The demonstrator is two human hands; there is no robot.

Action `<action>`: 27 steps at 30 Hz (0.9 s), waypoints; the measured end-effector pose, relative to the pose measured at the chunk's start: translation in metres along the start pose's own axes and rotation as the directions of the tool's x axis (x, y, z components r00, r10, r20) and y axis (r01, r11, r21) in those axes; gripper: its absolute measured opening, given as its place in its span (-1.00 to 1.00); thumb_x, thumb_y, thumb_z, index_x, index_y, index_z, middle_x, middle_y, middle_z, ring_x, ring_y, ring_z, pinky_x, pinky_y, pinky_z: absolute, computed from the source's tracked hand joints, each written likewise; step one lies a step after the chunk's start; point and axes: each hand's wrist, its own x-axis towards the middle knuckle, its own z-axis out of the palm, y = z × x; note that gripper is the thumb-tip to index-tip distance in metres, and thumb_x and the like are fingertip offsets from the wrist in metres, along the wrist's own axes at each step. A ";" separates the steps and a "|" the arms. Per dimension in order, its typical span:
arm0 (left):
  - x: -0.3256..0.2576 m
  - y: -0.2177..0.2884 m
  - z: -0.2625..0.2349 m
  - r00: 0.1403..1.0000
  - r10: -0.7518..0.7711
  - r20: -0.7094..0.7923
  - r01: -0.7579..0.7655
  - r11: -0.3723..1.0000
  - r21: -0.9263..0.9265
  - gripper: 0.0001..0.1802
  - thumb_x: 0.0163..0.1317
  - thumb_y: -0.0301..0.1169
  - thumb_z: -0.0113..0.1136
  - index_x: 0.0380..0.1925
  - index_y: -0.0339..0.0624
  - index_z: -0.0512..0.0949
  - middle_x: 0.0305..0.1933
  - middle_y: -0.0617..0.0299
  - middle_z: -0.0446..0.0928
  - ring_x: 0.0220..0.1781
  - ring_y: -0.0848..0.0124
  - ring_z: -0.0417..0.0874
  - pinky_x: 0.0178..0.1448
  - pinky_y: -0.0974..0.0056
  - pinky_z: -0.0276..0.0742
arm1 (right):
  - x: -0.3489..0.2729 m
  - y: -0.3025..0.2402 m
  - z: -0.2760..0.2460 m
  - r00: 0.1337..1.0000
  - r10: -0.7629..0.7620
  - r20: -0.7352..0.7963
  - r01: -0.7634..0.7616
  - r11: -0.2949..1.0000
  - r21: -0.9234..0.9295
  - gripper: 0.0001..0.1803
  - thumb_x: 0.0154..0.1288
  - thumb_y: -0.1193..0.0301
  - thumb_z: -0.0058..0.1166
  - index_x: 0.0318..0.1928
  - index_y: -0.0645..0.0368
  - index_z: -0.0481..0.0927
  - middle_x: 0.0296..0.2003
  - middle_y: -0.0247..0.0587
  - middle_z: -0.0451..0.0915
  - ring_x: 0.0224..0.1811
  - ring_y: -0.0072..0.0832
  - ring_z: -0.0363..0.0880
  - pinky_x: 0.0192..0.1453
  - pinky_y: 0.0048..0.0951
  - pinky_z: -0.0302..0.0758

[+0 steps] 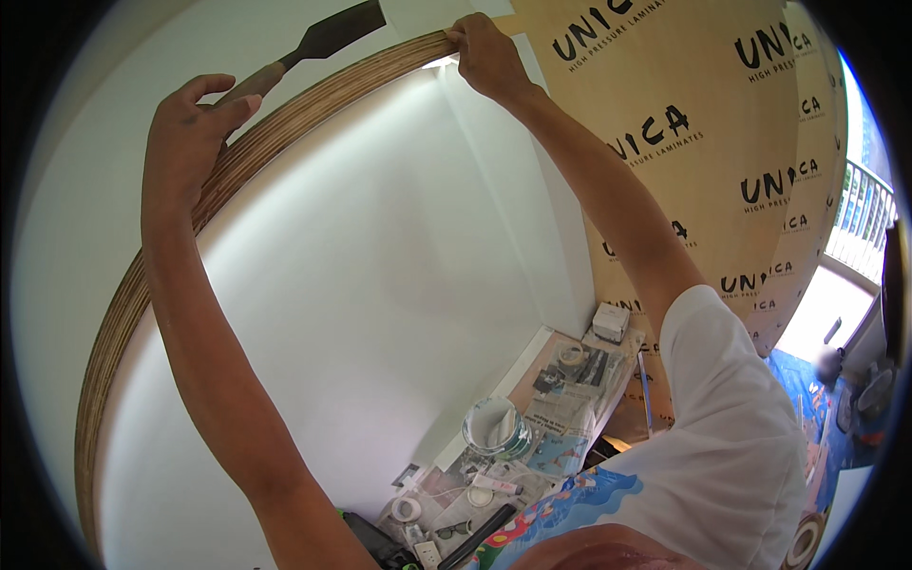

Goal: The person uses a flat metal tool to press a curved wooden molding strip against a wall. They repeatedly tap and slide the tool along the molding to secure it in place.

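My left hand [195,133] is closed around the wooden handle of a putty knife [344,30], whose dark flat blade points up and to the right. Behind the knife, a striped, layered plywood edge [332,81] curves across the upper left, and my left wrist crosses in front of it. At the right end of this edge, my right hand [489,57] is closed with its fingertips pinched on the wood. Whether a small piece also lies between those fingertips cannot be made out.
White panels [380,218] fill the middle, lit along the edge. Printed brown sheets [760,123] cover the right side. Below, a newspaper-covered ledge [594,385] holds a round tub [494,427], tape rolls [407,510], a small white box [611,323] and glasses [454,530]. A railing [864,214] stands far right.
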 end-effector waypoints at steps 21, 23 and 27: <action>-0.009 0.010 -0.002 1.000 -0.014 -0.020 0.015 0.999 0.042 -0.28 0.12 -0.12 0.46 0.23 -0.29 0.55 -0.24 0.02 0.72 -0.29 0.34 0.72 -0.11 0.31 0.58 | -0.084 0.019 -0.096 0.814 0.384 0.435 -0.573 0.654 0.495 -0.66 0.61 0.21 -0.13 -0.04 0.23 0.56 -0.28 -0.24 0.61 -0.14 -0.42 0.67 -0.14 -0.34 0.63; -0.009 0.011 -0.002 0.999 0.000 -0.036 0.002 0.999 0.041 -0.28 0.12 -0.11 0.47 0.23 -0.29 0.55 -0.24 0.04 0.72 -0.30 0.35 0.72 -0.11 0.33 0.58 | -0.112 0.026 -0.110 0.785 0.348 0.512 -0.602 0.621 0.502 -0.67 0.62 0.23 -0.13 -0.11 0.23 0.57 -0.33 -0.26 0.58 -0.20 -0.47 0.67 -0.23 -0.41 0.63; -0.007 0.009 0.000 1.000 0.009 -0.012 -0.009 1.000 0.014 -0.29 0.13 -0.11 0.46 0.23 -0.28 0.55 -0.24 0.05 0.72 -0.30 0.37 0.72 -0.07 0.35 0.58 | -0.140 0.050 -0.154 0.742 0.105 0.662 -0.670 0.079 0.738 -0.67 0.61 0.19 -0.04 -0.19 0.18 0.60 -0.34 -0.26 0.58 -0.19 -0.49 0.67 -0.18 -0.39 0.63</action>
